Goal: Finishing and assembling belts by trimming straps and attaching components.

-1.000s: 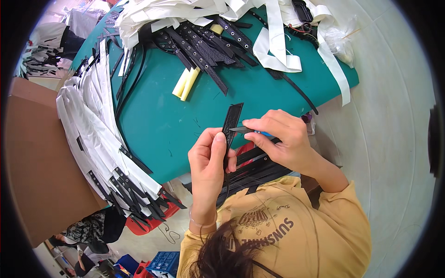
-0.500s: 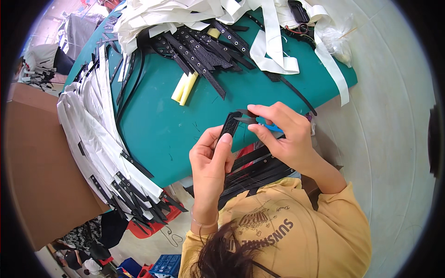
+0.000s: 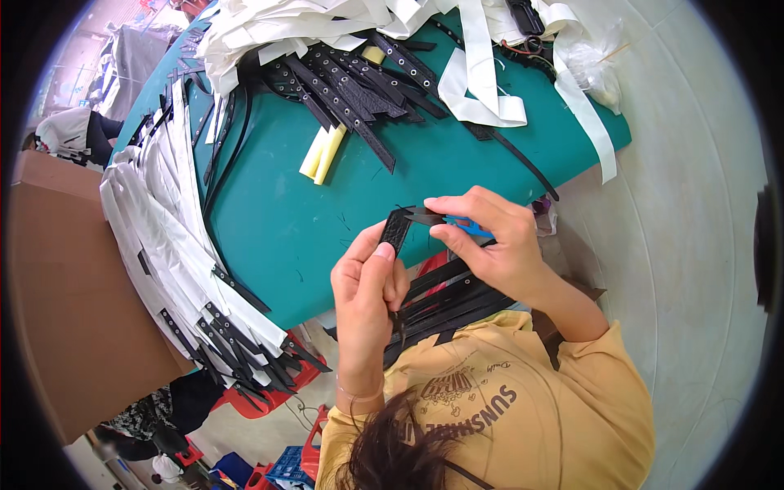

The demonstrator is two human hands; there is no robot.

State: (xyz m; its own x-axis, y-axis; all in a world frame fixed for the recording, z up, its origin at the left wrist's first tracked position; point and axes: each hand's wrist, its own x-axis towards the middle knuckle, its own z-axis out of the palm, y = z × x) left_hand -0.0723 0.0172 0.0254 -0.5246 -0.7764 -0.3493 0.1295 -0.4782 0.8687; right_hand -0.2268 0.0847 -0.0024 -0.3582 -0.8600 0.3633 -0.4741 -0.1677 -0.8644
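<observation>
My left hand (image 3: 367, 278) pinches a black leather strap (image 3: 397, 228) between thumb and fingers, its end sticking up over the near edge of the green table. In my right hand (image 3: 494, 237) is a pair of blue-handled thread snips (image 3: 467, 225). Their dark blades point left, look pressed together and meet the strap near its top end. Thumb and forefinger squeeze the snips; the other fingers curl behind. More black straps (image 3: 441, 298) lie across my lap below the hands.
Black eyeleted straps (image 3: 351, 90) and white strips (image 3: 302, 24) pile up at the table's far side. Two yellow rolls (image 3: 323, 155) lie before them. White-wrapped straps (image 3: 180, 245) hang over the left edge, beside a cardboard box (image 3: 82, 286). A red stool (image 3: 253, 400) stands below.
The snips' blades have closed from apart to together at the strap's end. My right hand has shifted slightly left, and the strap has tipped and moved a little left and down.
</observation>
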